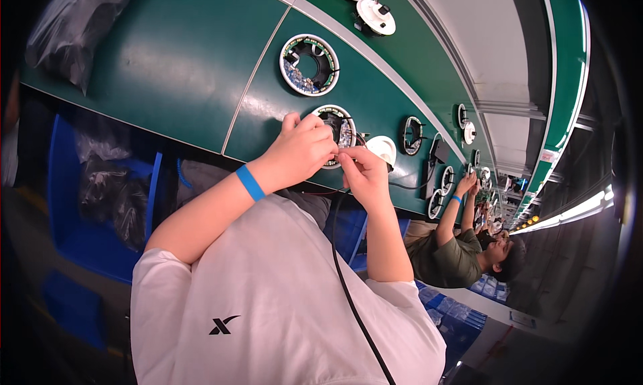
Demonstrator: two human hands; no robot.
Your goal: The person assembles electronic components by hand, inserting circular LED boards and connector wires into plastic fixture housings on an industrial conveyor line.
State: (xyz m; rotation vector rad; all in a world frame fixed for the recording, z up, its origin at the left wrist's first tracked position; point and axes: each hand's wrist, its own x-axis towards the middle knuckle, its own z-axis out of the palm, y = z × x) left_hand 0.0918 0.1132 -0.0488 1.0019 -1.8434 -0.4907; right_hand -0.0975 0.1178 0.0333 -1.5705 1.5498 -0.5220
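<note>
A white-rimmed ring-shaped housing [351,126] with circuit boards and wires inside lies on the green bench in front of me, partly hidden by my hands. My left hand [305,149], below a blue wristband, rests over its near left side with fingers bent and the tips pinched together. My right hand [365,175] meets it at the near edge, thumb and forefinger closed against the left fingertips. What the two pinches hold is too small to make out. Thin dark wires run from the housing toward a white round cover [382,148] just right of it.
Another ring housing [309,65] lies farther back, and a dark ring [412,135] sits to the right. A black box-like device [439,150] with a cable stands near it. Clear plastic bags [74,27] cover the far left corner. A co-worker [455,254] works along the bench.
</note>
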